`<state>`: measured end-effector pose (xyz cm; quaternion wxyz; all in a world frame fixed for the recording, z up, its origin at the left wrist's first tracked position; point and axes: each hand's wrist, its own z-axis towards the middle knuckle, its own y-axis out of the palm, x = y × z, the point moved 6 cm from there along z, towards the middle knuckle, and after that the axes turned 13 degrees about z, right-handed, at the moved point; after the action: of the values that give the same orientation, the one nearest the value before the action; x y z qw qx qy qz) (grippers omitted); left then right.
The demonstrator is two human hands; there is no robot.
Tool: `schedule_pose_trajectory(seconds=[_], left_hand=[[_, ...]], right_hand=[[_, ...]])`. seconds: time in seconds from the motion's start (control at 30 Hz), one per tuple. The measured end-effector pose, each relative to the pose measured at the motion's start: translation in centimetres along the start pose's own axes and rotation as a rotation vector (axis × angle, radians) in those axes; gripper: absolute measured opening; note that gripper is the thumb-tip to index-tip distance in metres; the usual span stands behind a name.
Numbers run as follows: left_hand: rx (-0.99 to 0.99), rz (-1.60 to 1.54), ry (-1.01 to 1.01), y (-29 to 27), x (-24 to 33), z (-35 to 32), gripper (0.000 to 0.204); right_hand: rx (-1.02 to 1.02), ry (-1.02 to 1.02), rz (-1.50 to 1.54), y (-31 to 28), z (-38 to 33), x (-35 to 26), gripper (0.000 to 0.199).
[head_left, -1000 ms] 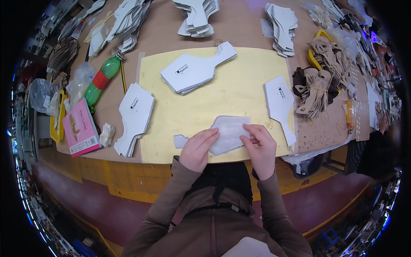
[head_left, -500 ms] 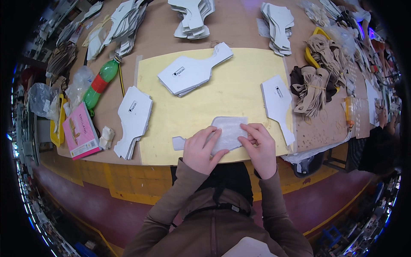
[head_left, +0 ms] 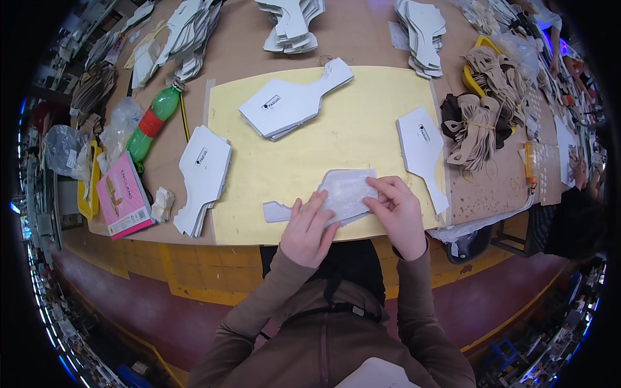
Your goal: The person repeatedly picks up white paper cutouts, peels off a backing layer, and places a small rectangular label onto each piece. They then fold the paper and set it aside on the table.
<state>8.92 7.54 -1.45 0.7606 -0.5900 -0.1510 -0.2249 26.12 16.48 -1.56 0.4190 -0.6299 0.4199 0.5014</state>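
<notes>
Hands meet over a pale grey cut piece (head_left: 343,194) lying flat on the near edge of a yellow cutting mat (head_left: 349,136). The left hand (head_left: 309,226) lies spread, fingers pressed down on the piece's lower left part, seemingly to keep it from sliding. The right hand (head_left: 401,216) curls over the right edge, thumb and fingers pinching it, perhaps lifting or peeling a layer; whether there is one layer or two cannot be made out. A narrow tab of the piece juts left, clear of both hands.

Other white cut pieces sit within reach in sorted stacks: one stack (head_left: 291,103) at the mat's centre, one (head_left: 202,178) just off its left edge, one (head_left: 422,152) on its right side. More stacks (head_left: 291,22) line the far side of the brown table (head_left: 362,35). A green bottle (head_left: 152,123) and a pink box (head_left: 123,197) lie at the left, tan strap bundles (head_left: 482,123) at the right.

The palms hide much of the grey piece, and the table's far corners blur into the lens rim.
</notes>
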Motion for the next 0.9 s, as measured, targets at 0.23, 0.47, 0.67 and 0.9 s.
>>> schedule_pose_trajectory(seconds=[0.23,0.47,0.67,0.9], left_hand=[[-0.017,-0.043,-0.043,0.4,0.4,0.0,0.015],[-0.029,0.037,0.023,1.2,0.5,-0.2,0.02],[-0.03,0.081,0.09,1.4,0.6,-0.5,0.022],[-0.084,-0.101,-0.037,1.1,-0.1,-0.9,0.032]], right_hand=[[-0.045,0.014,0.003,-0.2,0.1,0.1,0.04],[-0.059,-0.005,-0.025,-0.1,0.0,0.0,0.042],[-0.058,-0.02,-0.05,-0.1,0.0,-0.4,0.041],[-0.071,-0.064,-0.121,0.0,-0.1,-1.0,0.04]])
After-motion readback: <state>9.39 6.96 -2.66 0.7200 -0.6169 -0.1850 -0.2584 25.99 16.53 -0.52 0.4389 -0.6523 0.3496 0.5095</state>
